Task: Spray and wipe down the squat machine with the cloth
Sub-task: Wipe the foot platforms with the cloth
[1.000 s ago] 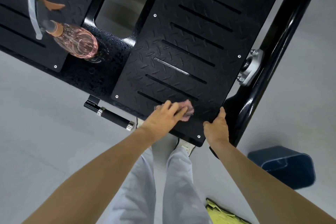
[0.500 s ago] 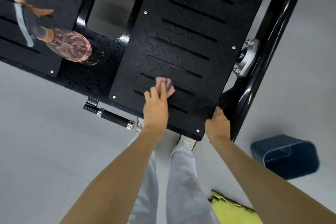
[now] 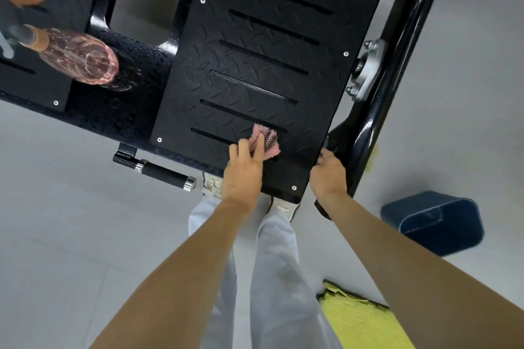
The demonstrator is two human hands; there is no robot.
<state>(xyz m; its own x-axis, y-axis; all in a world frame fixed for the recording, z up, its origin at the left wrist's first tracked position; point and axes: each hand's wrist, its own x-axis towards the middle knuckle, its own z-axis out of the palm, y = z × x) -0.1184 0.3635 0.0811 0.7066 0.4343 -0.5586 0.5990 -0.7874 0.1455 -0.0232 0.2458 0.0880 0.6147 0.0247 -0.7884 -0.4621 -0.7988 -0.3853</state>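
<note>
The left hand presses the pink cloth flat with straight fingers near the plate's near edge. The right hand clutches that plate's near right edge. The bottle stands on the machine, left of the plate.

Bright even light, soft shadows. Glare streak on frame tube. Edges stretched; spray bottle blurred.

Blue bin, yellow mat
</note>
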